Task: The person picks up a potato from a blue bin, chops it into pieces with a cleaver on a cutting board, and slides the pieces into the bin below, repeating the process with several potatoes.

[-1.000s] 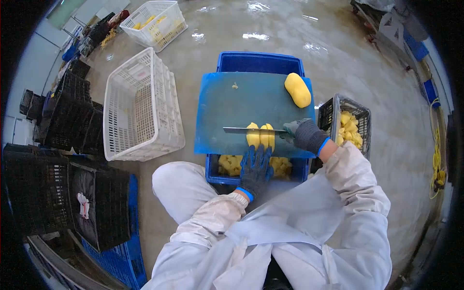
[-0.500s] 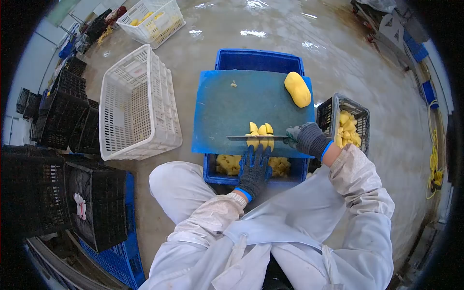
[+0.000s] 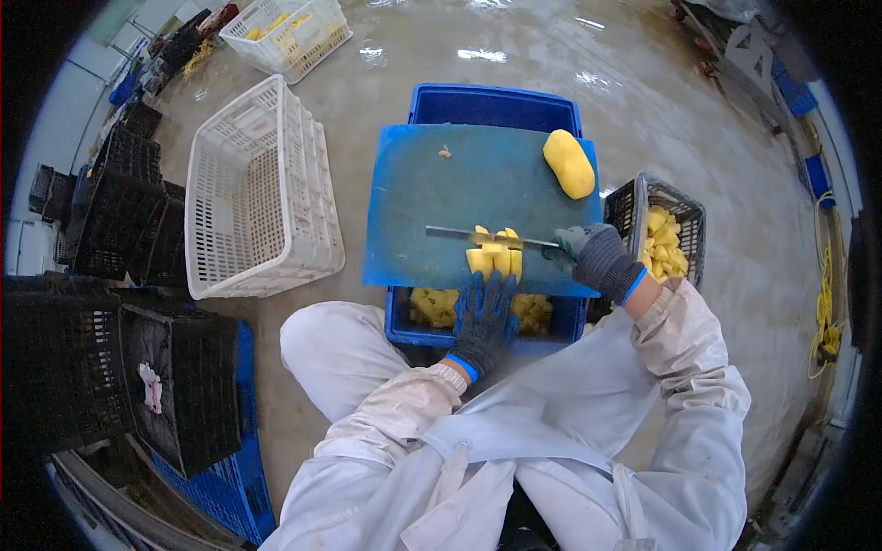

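Peeled yellow potato pieces (image 3: 494,264) stand close together near the front edge of a blue cutting board (image 3: 423,188). My left hand (image 3: 485,317), in a dark grey glove, touches their near side with its fingers stretched out and spread. Gripped by its handle in my gloved right hand (image 3: 602,257) is a long knife (image 3: 450,233). The blade lies across the far part of the pieces, slightly slanted, with bits of potato on both sides. At the board's far right rests a whole peeled potato (image 3: 570,164).
Under the board, a blue bin (image 3: 496,103) holds cut potato chunks (image 3: 432,308). A dark crate (image 3: 683,196) of potato pieces stands right. White crates (image 3: 308,202) stand left, and black crates (image 3: 184,386) on a blue pallet (image 3: 220,500). The floor (image 3: 432,55) looks wet.
My right hand has moved slightly right and the knife toward the far side of the potato pieces, its blade now slanted. My left hand has stayed nearly in place.
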The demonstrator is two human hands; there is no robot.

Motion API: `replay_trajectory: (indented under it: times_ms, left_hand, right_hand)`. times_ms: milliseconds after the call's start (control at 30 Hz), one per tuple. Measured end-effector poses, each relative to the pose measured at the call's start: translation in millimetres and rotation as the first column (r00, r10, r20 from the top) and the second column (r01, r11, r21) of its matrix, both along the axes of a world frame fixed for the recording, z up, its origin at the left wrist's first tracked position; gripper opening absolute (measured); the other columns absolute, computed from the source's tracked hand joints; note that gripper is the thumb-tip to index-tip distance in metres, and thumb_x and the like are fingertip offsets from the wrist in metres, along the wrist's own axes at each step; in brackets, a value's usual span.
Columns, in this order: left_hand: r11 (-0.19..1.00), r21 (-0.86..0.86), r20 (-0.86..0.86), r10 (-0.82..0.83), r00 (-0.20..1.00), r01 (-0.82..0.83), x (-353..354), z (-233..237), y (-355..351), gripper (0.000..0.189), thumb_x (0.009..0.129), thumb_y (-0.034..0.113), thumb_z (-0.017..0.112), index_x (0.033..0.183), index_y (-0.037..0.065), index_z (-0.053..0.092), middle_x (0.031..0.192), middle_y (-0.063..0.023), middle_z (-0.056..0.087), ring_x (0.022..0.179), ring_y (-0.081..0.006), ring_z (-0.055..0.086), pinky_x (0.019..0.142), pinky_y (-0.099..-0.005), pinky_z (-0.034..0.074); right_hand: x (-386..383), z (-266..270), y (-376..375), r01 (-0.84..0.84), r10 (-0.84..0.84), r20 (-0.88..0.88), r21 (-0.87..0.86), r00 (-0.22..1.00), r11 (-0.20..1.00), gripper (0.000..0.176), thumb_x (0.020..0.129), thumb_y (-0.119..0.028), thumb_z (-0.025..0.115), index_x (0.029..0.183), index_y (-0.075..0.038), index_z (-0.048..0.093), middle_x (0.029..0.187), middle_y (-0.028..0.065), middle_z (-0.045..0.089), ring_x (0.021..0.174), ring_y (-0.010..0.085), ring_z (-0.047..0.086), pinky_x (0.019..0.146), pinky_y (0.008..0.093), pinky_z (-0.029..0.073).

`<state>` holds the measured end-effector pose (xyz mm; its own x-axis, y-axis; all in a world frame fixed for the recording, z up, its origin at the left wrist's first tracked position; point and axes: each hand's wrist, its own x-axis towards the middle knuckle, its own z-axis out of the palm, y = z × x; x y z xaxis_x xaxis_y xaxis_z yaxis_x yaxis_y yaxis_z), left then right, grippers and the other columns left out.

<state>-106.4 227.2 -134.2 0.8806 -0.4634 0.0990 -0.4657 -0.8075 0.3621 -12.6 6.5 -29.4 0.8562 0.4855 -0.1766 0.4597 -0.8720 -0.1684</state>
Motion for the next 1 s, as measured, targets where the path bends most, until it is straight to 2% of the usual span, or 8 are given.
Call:
replay_trajectory:
  times_ms: [233,367,467,567,667,767,867,1000]
  left_hand:
    - [0.998,-0.061,0.025,-0.008,1.000,0.010,-5.7,2.5,1.7,0.068,0.082,0.030,0.058,0.142,0.010,0.034,0.142,-0.0204,0.033,0.132,-0.0425,0.027,0.106,-0.0545,0.023]
    - [0.999,-0.035,0.009,-0.008,1.000,0.008,-2.5,7.8,-0.3,0.068,0.082,0.030,0.058,0.142,0.009,0.033,0.143,-0.0206,0.032,0.132,-0.0424,0.027,0.106,-0.0550,0.022]
    - [1.000,-0.018,-0.015,-0.002,1.000,0.002,-0.3,6.9,-1.4,0.069,0.082,0.029,0.057,0.143,0.009,0.032,0.143,-0.0208,0.032,0.132,-0.0424,0.027,0.106,-0.0553,0.022]
    - [1.000,-0.014,-0.028,-0.010,1.000,0.010,2.6,4.1,-1.4,0.069,0.083,0.029,0.057,0.143,0.008,0.031,0.144,-0.0209,0.032,0.132,-0.0425,0.027,0.106,-0.0555,0.021]
    - [1.000,0.007,-0.024,-0.019,1.000,0.019,3.1,6.0,-0.3,0.068,0.083,0.029,0.057,0.142,0.007,0.031,0.143,-0.0212,0.032,0.131,-0.0428,0.028,0.106,-0.0553,0.022]
    - [0.999,0.010,0.002,-0.036,0.999,0.036,1.2,10.3,0.7,0.067,0.083,0.028,0.057,0.141,0.007,0.033,0.142,-0.0216,0.034,0.130,-0.0428,0.030,0.106,-0.0547,0.022]
    - [0.999,-0.024,-0.008,-0.036,0.999,0.035,-9.6,5.9,6.0,0.066,0.081,0.028,0.059,0.139,0.005,0.036,0.141,-0.0218,0.035,0.128,-0.0427,0.032,0.106,-0.0540,0.023]
    - [0.998,-0.052,-0.023,-0.030,0.999,0.029,-13.0,12.0,7.8,0.068,0.079,0.027,0.060,0.138,0.004,0.036,0.141,-0.0218,0.035,0.129,-0.0424,0.031,0.106,-0.0532,0.024]
  right_hand:
    - [-3.9,-8.9,-9.3,-0.033,0.033,0.057,-0.013,0.998,0.999,0.024,0.077,-0.030,0.065,0.091,-0.011,0.059,0.073,0.0115,0.061,0.066,0.0307,0.062,0.059,0.0435,0.048]
    - [-7.0,-6.6,-3.8,-0.059,0.059,-0.006,-0.096,0.998,0.994,0.024,0.079,-0.029,0.063,0.094,-0.011,0.059,0.073,0.0116,0.062,0.066,0.0311,0.062,0.058,0.0441,0.047]
    - [-5.5,-24.6,-3.7,-0.076,0.080,0.039,-0.090,0.996,0.993,0.023,0.080,-0.029,0.061,0.093,-0.010,0.059,0.075,0.0119,0.062,0.068,0.0318,0.063,0.059,0.0443,0.048]
    - [0.1,-42.3,12.2,-0.070,0.061,-0.056,-0.165,0.997,0.984,0.021,0.080,-0.028,0.059,0.091,-0.010,0.058,0.077,0.0130,0.063,0.072,0.0328,0.063,0.062,0.0452,0.048]
    - [2.4,-54.7,20.6,-0.034,0.032,-0.066,-0.021,0.997,0.999,0.021,0.079,-0.028,0.059,0.090,-0.011,0.057,0.080,0.0139,0.063,0.075,0.0336,0.063,0.066,0.0459,0.048]
    - [3.6,-69.1,21.2,-0.010,0.011,-0.022,0.041,1.000,0.999,0.020,0.079,-0.029,0.059,0.090,-0.011,0.057,0.080,0.0140,0.063,0.074,0.0345,0.063,0.066,0.0463,0.048]
    - [-8.1,-26.3,14.4,-0.062,0.058,0.038,0.111,0.998,0.992,0.020,0.081,-0.030,0.058,0.090,-0.012,0.058,0.075,0.0129,0.063,0.072,0.0342,0.062,0.063,0.0462,0.048]
    - [-17.1,-10.7,2.7,-0.033,0.027,-0.062,-0.088,0.998,0.996,0.017,0.081,-0.028,0.059,0.088,-0.013,0.058,0.073,0.0119,0.062,0.070,0.0339,0.062,0.062,0.0449,0.048]
